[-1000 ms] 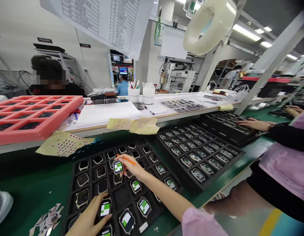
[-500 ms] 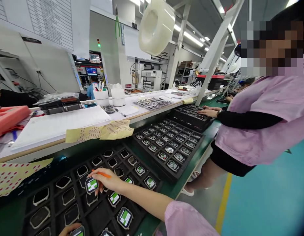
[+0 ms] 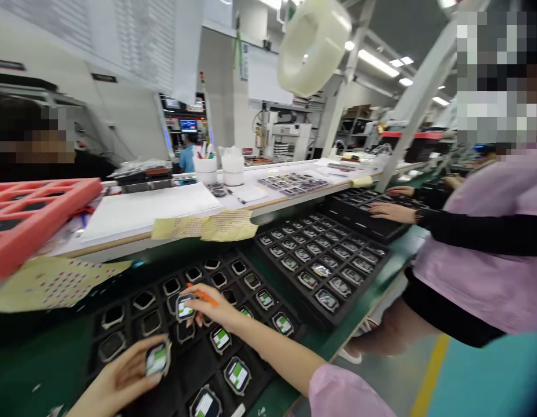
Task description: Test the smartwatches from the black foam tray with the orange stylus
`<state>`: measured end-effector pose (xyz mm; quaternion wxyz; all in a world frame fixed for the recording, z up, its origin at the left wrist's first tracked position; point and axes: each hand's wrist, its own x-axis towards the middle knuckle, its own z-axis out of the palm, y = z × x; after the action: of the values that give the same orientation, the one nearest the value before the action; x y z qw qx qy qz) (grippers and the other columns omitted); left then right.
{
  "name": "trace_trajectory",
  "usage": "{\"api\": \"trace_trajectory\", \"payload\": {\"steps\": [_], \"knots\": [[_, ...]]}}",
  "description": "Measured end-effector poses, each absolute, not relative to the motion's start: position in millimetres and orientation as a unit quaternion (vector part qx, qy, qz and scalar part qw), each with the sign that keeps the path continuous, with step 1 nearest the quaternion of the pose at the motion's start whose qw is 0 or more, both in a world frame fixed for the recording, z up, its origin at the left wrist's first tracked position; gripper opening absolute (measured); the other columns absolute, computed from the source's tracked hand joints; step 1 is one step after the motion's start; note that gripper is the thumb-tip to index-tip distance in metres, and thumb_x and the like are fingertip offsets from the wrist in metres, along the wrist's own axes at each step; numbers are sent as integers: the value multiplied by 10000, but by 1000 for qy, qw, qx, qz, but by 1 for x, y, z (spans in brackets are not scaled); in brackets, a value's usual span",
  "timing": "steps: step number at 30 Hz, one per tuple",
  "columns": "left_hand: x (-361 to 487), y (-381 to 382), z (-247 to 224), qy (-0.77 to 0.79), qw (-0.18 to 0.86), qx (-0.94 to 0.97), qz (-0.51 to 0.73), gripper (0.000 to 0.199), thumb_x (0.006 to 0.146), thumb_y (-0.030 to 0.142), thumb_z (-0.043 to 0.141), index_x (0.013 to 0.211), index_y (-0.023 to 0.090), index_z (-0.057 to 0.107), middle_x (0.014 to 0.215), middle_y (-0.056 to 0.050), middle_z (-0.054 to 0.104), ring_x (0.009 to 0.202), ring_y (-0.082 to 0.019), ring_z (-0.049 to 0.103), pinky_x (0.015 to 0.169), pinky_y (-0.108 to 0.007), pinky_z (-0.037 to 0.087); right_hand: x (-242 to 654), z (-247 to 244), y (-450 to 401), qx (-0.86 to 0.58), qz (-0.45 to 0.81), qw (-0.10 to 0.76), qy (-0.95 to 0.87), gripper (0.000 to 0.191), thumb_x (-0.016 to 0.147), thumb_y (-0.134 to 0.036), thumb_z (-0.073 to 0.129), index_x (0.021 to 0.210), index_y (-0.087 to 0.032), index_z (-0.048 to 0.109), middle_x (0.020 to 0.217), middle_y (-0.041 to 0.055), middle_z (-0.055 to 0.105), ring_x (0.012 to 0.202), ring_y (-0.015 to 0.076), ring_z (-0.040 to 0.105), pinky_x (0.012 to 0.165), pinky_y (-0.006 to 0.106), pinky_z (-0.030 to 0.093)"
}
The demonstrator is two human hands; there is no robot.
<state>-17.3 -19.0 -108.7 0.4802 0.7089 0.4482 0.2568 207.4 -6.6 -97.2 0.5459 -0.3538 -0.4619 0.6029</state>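
Two hands were spread over a compartmented tray [image 3: 192, 370], which I viewed remotely through the head camera. The left hand [image 3: 127, 370], near the tray's left edge, was closed on a square-faced watch [image 3: 156, 360], thumb and fingers at the case rim; its screen was lit green and white. The right hand [image 3: 214, 307], apart from the left and nearer the tray's far edge, pinched a second watch [image 3: 185, 308], also lit, together with an orange stick [image 3: 205, 296]. I could not tell whether this watch touched those beneath it. Dark-screened watches [image 3: 113, 317] occupied compartments along the far edge and at the far left corner, while lit watches [image 3: 237, 375] lay toward the near and right edges. The tray lay on a green counter [image 3: 37, 347]. Just beside its right edge I observed a neighbouring tray [image 3: 305, 302] with rows of watches, and beyond it a tray stack [image 3: 359, 221] under a co-worker's hand [image 3: 392, 212]. Behind ran a white shelf [image 3: 289, 202], with a pink foam tray [image 3: 59, 229] toward its left end and yellow sheets [image 3: 229, 225] along its front edge.
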Motion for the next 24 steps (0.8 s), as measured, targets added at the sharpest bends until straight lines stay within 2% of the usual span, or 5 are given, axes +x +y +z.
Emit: {"api": "trace_trajectory", "payload": {"steps": [2, 4, 7, 16, 24], "knots": [[-5, -18, -96, 453, 526, 650, 309, 703, 651, 602, 662, 1222, 213, 530, 1094, -91, 673, 1046, -293, 617, 862, -388, 531, 207, -98, -10, -346, 594, 548, -477, 355, 715, -296, 701, 1030, -190, 578, 709, -40, 585, 500, 96, 597, 405, 175, 392], [5, -18, -89, 447, 558, 615, 333, 749, 687, 540, 669, 1300, 175, 439, 1128, -125, 645, 948, -254, 636, 665, -292, 542, 206, -100, -12, -342, 591, 537, -495, 377, 721, -292, 698, 1057, -184, 568, 740, -20, 601, 531, 104, 605, 423, 180, 400], [12, -21, -92, 427, 599, 568, 369, 701, 762, 492, 620, 1330, 159, 379, 1143, -142, 611, 779, -169, 621, 455, -180, 398, 206, -102, -16, -347, 582, 532, -507, 397, 720, -295, 705, 1074, -192, 559, 815, 6, 609, 589, 127, 632, 436, 192, 411], [11, -30, -107, 417, 581, 564, 414, 420, 805, 456, 593, 1107, 164, 578, 825, -37, 618, 644, -124, 547, 526, -212, 434, 204, -101, -26, -424, 561, 489, -515, 237, 857, -384, 554, 985, -196, 620, 649, 1, 594, 513, 138, 606, 412, 224, 401], [10, -33, -105, 420, 583, 547, 429, 434, 806, 455, 595, 1127, 165, 568, 895, -51, 616, 668, -119, 535, 506, -190, 416, 204, -95, -32, -391, 582, 462, -543, 283, 818, -320, 611, 1081, -224, 574, 926, 48, 629, 675, 167, 658, 470, 236, 446]]}}
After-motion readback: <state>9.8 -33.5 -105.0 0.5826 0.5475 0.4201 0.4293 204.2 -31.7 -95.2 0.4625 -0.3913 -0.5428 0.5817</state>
